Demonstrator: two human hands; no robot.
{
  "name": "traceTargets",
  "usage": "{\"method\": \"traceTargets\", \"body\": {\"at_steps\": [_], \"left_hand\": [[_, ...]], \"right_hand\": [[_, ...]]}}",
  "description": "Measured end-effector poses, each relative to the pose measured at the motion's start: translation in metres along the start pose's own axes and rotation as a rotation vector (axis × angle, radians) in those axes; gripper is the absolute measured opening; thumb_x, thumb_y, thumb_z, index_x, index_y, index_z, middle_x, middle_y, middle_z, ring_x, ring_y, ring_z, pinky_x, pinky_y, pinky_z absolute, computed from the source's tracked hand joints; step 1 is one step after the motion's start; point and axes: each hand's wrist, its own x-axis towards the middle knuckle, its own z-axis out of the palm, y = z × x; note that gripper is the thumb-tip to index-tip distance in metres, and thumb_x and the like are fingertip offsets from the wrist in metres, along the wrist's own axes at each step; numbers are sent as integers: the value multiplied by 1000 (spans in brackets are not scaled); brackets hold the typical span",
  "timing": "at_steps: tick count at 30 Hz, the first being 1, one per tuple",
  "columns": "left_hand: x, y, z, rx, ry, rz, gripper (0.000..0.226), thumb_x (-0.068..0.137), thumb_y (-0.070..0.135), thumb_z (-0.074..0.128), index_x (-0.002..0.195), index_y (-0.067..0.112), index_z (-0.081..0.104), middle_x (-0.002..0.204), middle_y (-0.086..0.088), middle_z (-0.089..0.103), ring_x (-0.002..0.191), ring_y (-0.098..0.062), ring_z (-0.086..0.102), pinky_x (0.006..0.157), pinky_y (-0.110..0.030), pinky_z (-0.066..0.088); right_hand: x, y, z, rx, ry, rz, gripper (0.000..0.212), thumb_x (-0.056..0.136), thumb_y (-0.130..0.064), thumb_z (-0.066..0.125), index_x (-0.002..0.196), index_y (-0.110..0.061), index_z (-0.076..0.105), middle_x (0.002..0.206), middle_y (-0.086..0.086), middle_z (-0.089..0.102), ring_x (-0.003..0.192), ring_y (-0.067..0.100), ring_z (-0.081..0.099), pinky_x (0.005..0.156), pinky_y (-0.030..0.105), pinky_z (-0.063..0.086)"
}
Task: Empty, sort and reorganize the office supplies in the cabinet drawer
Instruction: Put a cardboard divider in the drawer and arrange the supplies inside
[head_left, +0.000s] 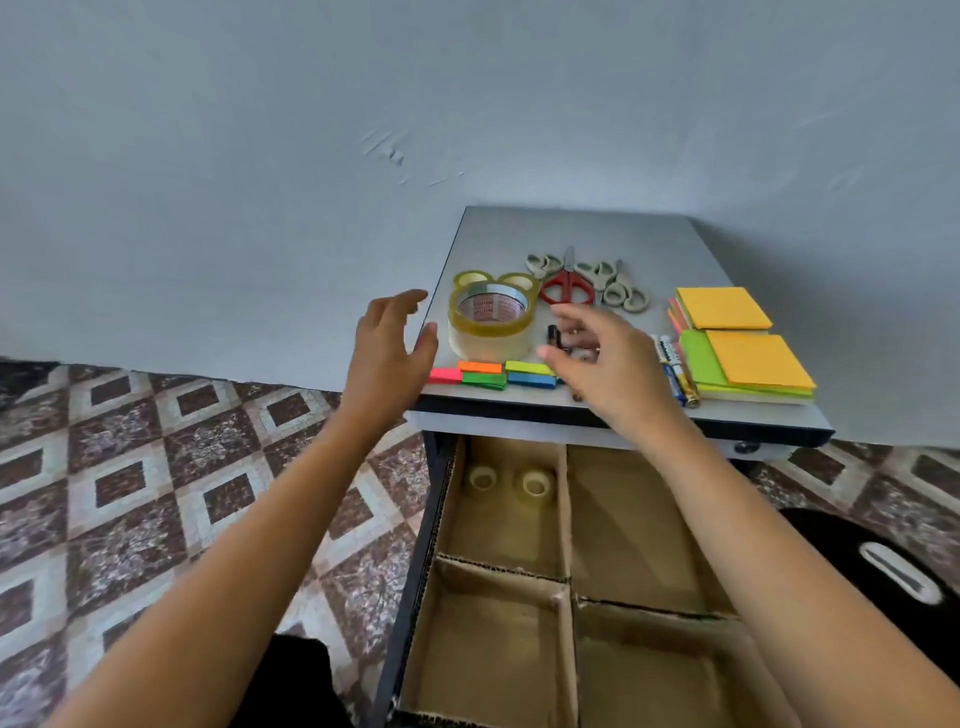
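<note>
The grey cabinet top (644, 234) carries a large clear tape roll (491, 325), red scissors (567, 288) among grey ones, coloured sticky flags (491, 375), batteries (675, 374) and sticky note pads (743, 348). Below, the open drawer (644, 525) has cardboard dividers; two small tape rolls (509, 484) lie in its back left compartment. My left hand (392, 343) hovers with spread fingers just left of the large tape roll, holding nothing. My right hand (597, 358) hangs over the front middle of the top, fingers loosely bent above a small black item (554, 335), holding nothing I can see.
The cabinet stands against a pale wall (311, 156) on a patterned tile floor (156, 467). A black object with a white slot (883, 566) lies on the floor at the right. Dark cloth (306, 680) shows at the bottom edge.
</note>
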Motion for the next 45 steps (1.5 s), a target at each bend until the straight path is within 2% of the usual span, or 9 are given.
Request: {"method": "traceTargets", "body": {"at_steps": [4, 10, 15, 20, 27, 32, 34, 39, 45], "left_hand": [[53, 0, 1, 25, -153, -40, 40, 95, 20, 51, 135, 16, 45, 128, -8, 53, 105, -15, 53, 84, -20, 37], [102, -18, 10, 11, -500, -108, 52, 92, 8, 54, 141, 16, 38, 137, -11, 49, 107, -18, 52, 89, -25, 39], [124, -20, 19, 52, -694, -94, 63, 88, 11, 63, 144, 18, 35, 140, -6, 47, 113, -22, 51, 89, -31, 42], [139, -21, 24, 64, -759, -104, 64, 89, 12, 62, 145, 22, 33, 138, -3, 48, 107, -18, 46, 85, -33, 45], [144, -26, 33, 85, -759, -76, 58, 88, 16, 63, 141, 22, 39, 127, -6, 54, 103, -20, 51, 76, -28, 48], [142, -30, 33, -1, -729, -123, 46, 87, 13, 64, 128, 23, 47, 116, -4, 56, 100, -22, 53, 86, -41, 48], [141, -29, 31, -33, -708, -151, 45, 87, 13, 64, 128, 23, 47, 116, -3, 56, 104, -22, 52, 88, -42, 48], [137, -25, 24, -157, -575, -194, 48, 84, 15, 69, 127, 18, 49, 122, 0, 53, 109, -19, 50, 83, -36, 46], [119, -9, 4, -276, -331, -153, 51, 76, 12, 76, 119, 16, 50, 119, -1, 57, 96, -17, 58, 70, -21, 45]], "right_hand": [[56, 5, -11, -58, -78, -6, 53, 85, -22, 67, 135, -18, 49, 128, 2, 56, 103, 8, 53, 85, 17, 37], [115, 25, -8, -266, -247, -5, 65, 83, -22, 70, 141, -18, 41, 140, 7, 48, 125, 22, 48, 105, 34, 34], [143, 41, 1, -416, -462, -10, 79, 81, -22, 71, 148, -17, 29, 152, 4, 34, 137, 22, 34, 111, 32, 25], [159, 45, 9, -464, -578, -33, 79, 83, -27, 70, 148, -18, 26, 153, 2, 32, 138, 21, 32, 113, 38, 24], [161, 46, 16, -458, -558, -89, 69, 86, -23, 66, 145, -15, 33, 149, 7, 38, 134, 22, 38, 109, 33, 29], [161, 47, 17, -430, -520, -89, 65, 86, -27, 65, 143, -14, 37, 144, 8, 42, 131, 22, 40, 105, 30, 30], [161, 48, 18, -398, -496, -79, 63, 85, -27, 66, 141, -13, 42, 137, 9, 46, 127, 22, 43, 99, 27, 32], [155, 52, 10, -305, -315, -43, 58, 80, -22, 73, 132, -11, 50, 129, 10, 50, 117, 24, 50, 92, 26, 35], [132, 42, -13, -196, -120, -19, 59, 77, -22, 76, 127, -11, 49, 127, 9, 52, 115, 22, 52, 89, 26, 38]]}}
